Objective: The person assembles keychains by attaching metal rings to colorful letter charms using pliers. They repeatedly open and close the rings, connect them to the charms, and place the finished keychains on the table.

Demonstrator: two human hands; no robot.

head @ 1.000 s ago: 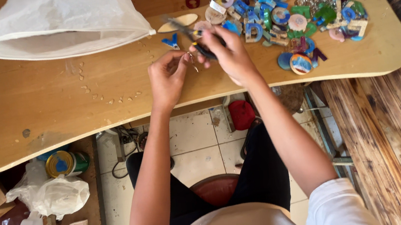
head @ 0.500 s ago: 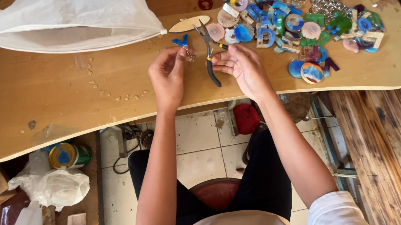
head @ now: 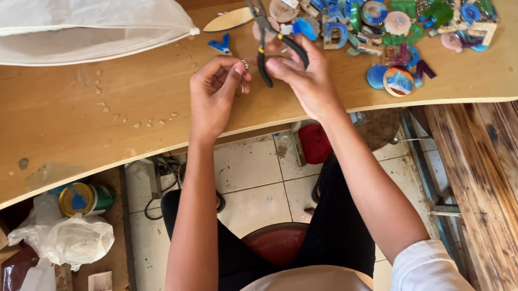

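**Tiny ring, small pliers**

Here, the left hand (head: 214, 92) is pinching a little metal ring (head: 243, 70) with its grip clamped tight on it. The right hand (head: 304, 76) is wrapping its grip around the black pliers (head: 265, 32), whose tips are pointing away from it, over the table (head: 79, 139). The ring is looking thin, shiny and very small, sitting just left of the right grip. It could be slipping out and dropping off the near edge, because the fingers are covering so little of it. Colourful charms (head: 388, 29) are lying just beyond the right grip.
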